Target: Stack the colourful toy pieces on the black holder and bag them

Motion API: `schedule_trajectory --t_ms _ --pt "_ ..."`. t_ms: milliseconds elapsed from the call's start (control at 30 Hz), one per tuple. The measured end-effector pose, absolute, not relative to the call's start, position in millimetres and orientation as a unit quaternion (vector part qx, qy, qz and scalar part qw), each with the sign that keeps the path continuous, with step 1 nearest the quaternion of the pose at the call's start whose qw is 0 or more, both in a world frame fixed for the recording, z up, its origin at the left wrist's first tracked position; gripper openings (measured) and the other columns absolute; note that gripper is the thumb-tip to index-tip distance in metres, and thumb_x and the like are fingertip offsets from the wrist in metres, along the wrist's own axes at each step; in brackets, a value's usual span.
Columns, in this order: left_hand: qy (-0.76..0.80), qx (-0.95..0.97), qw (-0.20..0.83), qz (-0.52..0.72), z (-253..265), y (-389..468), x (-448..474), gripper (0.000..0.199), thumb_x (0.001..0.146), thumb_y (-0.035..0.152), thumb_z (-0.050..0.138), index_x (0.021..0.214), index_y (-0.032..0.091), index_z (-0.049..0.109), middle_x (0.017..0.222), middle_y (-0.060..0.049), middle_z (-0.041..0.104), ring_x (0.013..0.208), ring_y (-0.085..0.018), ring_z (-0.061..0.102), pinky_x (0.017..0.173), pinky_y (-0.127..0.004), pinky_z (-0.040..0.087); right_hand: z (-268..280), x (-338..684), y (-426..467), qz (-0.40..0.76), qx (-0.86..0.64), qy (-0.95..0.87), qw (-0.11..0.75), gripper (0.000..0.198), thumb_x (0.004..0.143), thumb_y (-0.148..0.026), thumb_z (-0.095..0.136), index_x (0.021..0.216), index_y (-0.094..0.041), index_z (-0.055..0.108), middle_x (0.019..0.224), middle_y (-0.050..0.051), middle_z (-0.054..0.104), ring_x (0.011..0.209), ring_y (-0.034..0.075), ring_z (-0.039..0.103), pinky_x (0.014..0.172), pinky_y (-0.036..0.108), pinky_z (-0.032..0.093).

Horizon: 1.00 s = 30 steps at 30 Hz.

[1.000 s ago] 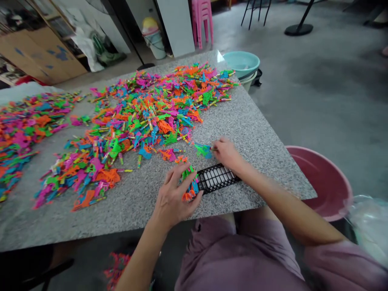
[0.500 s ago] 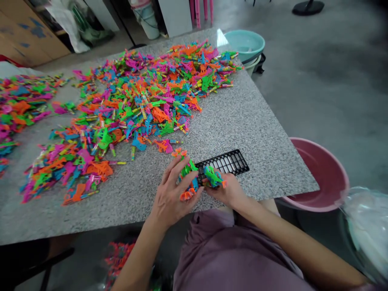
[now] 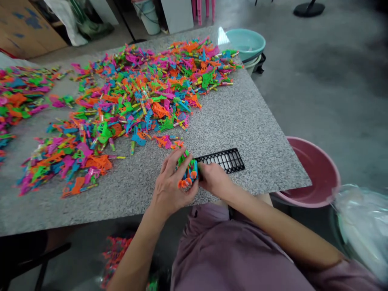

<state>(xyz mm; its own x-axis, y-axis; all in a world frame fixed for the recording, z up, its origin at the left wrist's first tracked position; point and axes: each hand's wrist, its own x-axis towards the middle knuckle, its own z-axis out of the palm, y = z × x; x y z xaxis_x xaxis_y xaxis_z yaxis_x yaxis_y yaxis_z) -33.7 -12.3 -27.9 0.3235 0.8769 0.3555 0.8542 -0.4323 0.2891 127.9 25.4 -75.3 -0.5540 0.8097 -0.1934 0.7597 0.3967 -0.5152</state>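
Note:
My left hand [image 3: 171, 184] is curled around a bundle of small plastic toy pistols [image 3: 188, 169] in green, blue and orange, their round orange ends facing me. My right hand [image 3: 216, 178] is closed against the bundle's right side, with its fingertips partly hidden there. Just beyond my right hand, a black plastic rack [image 3: 238, 161] with rows of slots lies on the speckled stone table. Near my left fingertips are a few loose orange and pink pieces [image 3: 165, 141].
A big heap of mixed toy pistols [image 3: 151, 89] covers the table's [image 3: 239, 113] far middle, and another pile [image 3: 21, 97] lies at left. Beside the right edge stand a pink tub [image 3: 321, 165] and a turquoise basin [image 3: 248, 42]. Clear plastic bags [image 3: 360, 218] are at lower right.
My right hand has moved left to the bundle. The green and blue toy pistols it held apart now sit against those in my left hand. The view has shifted slightly.

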Motion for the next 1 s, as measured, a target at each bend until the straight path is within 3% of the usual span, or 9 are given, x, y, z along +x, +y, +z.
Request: schedule_trajectory --t_ms 267,467,533,767,1000 --pt "0.507 0.832 0.05 0.221 -21 -16 -41 0.051 0.083 0.019 0.063 0.132 0.023 0.049 0.153 -0.012 0.037 0.143 -0.032 0.033 0.112 -0.051 0.04 -85 137 14 0.361 -0.451 -0.809 0.106 0.019 0.081 -0.016 0.058 0.098 -0.019 0.05 0.08 0.002 0.065 0.071 0.017 0.061 0.062 0.024 0.038" --pt "0.505 0.831 0.033 0.233 -25 -14 -39 0.049 0.083 0.02 0.065 0.128 0.018 0.047 0.149 -0.015 0.043 0.142 -0.031 0.035 0.113 -0.048 0.04 -63 140 12 0.372 -0.434 -0.782 0.247 0.06 0.073 -0.01 0.06 0.129 -0.02 0.04 0.114 0.01 0.054 0.088 0.019 0.058 0.078 0.031 0.05" --pt "0.505 0.827 0.02 0.244 -27 -14 -38 0.044 0.082 0.019 0.065 0.123 0.018 0.05 0.146 -0.016 0.047 0.14 -0.031 0.038 0.112 -0.048 0.041 -61 140 12 0.386 -0.406 -0.783 0.272 0.066 0.072 -0.008 0.058 0.133 -0.022 0.039 0.116 0.009 0.052 0.091 0.019 0.058 0.079 0.031 0.051" --pt "0.509 0.832 0.021 0.218 -27 -13 -38 0.043 0.082 0.022 0.065 0.123 0.019 0.052 0.146 -0.015 0.044 0.14 -0.032 0.037 0.112 -0.048 0.041 -85 142 13 0.424 -0.384 -0.755 0.322 0.058 0.073 -0.011 0.061 0.126 -0.025 0.041 0.101 0.003 0.054 0.074 0.014 0.058 0.067 0.027 0.053" --pt "0.527 0.83 0.069 0.17 -10 -19 -44 0.056 0.08 0.021 0.062 0.134 0.018 0.05 0.153 -0.014 0.036 0.143 -0.035 0.031 0.113 -0.051 0.04 -77 153 30 0.451 -0.305 -0.774 0.323 0.054 0.08 -0.013 0.065 0.127 -0.027 0.043 0.123 0.008 0.05 0.104 0.019 0.057 0.079 0.03 0.057"
